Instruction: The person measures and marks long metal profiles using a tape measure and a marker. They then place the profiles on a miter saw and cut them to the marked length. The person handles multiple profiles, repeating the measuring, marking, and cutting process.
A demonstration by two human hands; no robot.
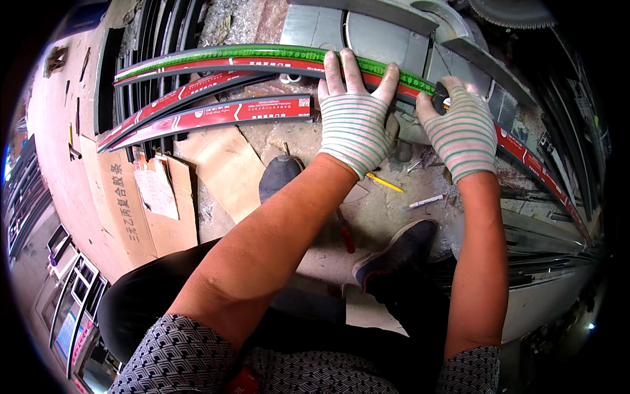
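Dusty concrete floor (289, 141) under long grey profile (262, 62), red-green film, both hands atop.

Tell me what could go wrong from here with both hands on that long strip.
The circular saw blade sits close above the right hand; a slip toward it could cut. The left hand presses the long strip, whose unsupported far end may flex and shift. A pencil and marker lie loose by the shoes and could roll underfoot.

My left hand (354, 125) and right hand (462, 131) are finding the long profile (262, 56) blocking the far side. A yellow pencil (384, 182), white marker (425, 201) and my shoes (279, 176) are crowding the near floor; bare concrete is lying open between them.
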